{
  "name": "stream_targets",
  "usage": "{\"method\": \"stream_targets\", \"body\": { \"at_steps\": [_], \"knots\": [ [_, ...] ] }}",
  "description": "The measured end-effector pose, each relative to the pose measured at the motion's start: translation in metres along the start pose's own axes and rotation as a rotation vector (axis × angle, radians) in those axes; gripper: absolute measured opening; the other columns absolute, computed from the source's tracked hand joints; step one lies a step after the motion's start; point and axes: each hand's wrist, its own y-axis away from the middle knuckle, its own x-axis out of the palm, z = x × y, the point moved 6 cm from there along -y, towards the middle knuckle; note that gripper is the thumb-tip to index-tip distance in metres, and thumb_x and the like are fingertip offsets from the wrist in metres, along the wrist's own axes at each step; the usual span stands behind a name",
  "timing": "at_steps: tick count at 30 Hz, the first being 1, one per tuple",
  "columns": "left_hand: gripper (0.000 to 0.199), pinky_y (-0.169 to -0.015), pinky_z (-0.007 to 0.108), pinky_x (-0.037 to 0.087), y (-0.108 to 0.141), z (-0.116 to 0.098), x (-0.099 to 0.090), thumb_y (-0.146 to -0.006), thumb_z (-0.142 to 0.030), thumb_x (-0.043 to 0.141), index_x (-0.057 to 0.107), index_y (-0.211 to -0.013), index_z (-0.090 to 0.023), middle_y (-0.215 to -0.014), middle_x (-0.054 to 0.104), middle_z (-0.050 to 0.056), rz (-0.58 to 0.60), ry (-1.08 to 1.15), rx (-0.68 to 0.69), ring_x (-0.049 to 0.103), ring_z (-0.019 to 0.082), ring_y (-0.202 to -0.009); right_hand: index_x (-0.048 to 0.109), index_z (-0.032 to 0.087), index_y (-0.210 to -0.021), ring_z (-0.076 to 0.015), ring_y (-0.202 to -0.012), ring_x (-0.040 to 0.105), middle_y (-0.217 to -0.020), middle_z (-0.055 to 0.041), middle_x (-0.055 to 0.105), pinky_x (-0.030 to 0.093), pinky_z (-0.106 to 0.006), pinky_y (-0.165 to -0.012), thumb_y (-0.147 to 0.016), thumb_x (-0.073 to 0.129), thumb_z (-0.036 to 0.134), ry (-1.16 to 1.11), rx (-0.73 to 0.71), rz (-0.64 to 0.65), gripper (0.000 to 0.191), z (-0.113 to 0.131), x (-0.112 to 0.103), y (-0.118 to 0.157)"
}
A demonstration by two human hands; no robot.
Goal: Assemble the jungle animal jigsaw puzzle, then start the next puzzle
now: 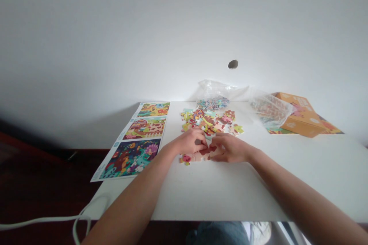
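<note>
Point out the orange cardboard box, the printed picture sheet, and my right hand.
Orange cardboard box (301,120), head view, on its upper face.
Printed picture sheet (129,159), head view, on its lowest picture.
Right hand (231,149), head view, on the back of the hand.

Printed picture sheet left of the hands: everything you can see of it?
The printed picture sheet is a long paper or card strip with a white border and three colourful illustrated panels: a yellow-green scene farthest, a farm scene with a red barn, and a dark blue scene nearest. It lies flat along the left edge of the white table, its near corner seeming to overhang. The left hand is nearby, not touching it.
</note>
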Motion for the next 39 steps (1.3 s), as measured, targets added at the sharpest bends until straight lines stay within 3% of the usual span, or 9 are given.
{"method": "stream_targets", "body": {
  "at_steps": [6, 19, 28, 39],
  "knots": [
    [0.011, -0.085, 0.027, 0.045, -0.001, 0.0037, 0.0028, -0.081, -0.014, 0.068, 0.077, -0.077, -0.021, -0.083, 0.068, 0.002, 0.0, 0.04, -0.006, 0.06, 0.015, -0.085, 0.066, 0.019, -0.086, -0.0169, -0.077, 0.058, -0.087, -0.0041, 0.064, 0.043, -0.027, -0.068, -0.075, 0.077, 0.039, -0.012, 0.051, -0.016, 0.025, -0.0023, -0.0002, 0.0002],
    [0.014, -0.081, 0.024, 0.045, -0.0012, 0.0062, 0.0035, -0.08, -0.011, 0.069, 0.078, -0.079, -0.021, -0.082, 0.07, 0.002, 0.002, 0.08, -0.018, 0.061, 0.014, -0.082, 0.065, 0.02, -0.088, -0.0164, -0.074, 0.057, -0.086, -0.0034, 0.065, 0.041, -0.027, -0.066, -0.077, 0.074, 0.038, 0.023, 0.005, 0.015, 0.024, 0.0005, 0.0009, -0.0006],
    [0.015, -0.082, 0.024, 0.045, -0.0025, 0.0038, 0.0023, -0.077, -0.007, 0.069, 0.077, -0.075, -0.02, -0.081, 0.071, 0.001, 0.001, 0.096, -0.03, 0.061, 0.013, -0.08, 0.065, 0.02, -0.089, -0.0174, -0.076, 0.059, -0.088, -0.0042, 0.064, 0.041, -0.027, -0.067, -0.075, 0.075, 0.039, 0.053, 0.085, 0.008, 0.026, 0.0012, 0.0008, -0.0005],
    [0.011, -0.081, 0.025, 0.045, -0.0008, 0.0054, 0.0029, -0.08, -0.013, 0.069, 0.077, -0.078, -0.02, -0.081, 0.069, 0.002, 0.002, 0.093, -0.027, 0.061, 0.014, -0.082, 0.068, 0.021, -0.094, -0.0195, -0.081, 0.06, -0.094, -0.0058, 0.064, 0.043, -0.029, -0.071, -0.075, 0.076, 0.044, 0.049, 0.088, 0.02, 0.031, -0.0022, -0.0003, 0.0012]
  ]
}}
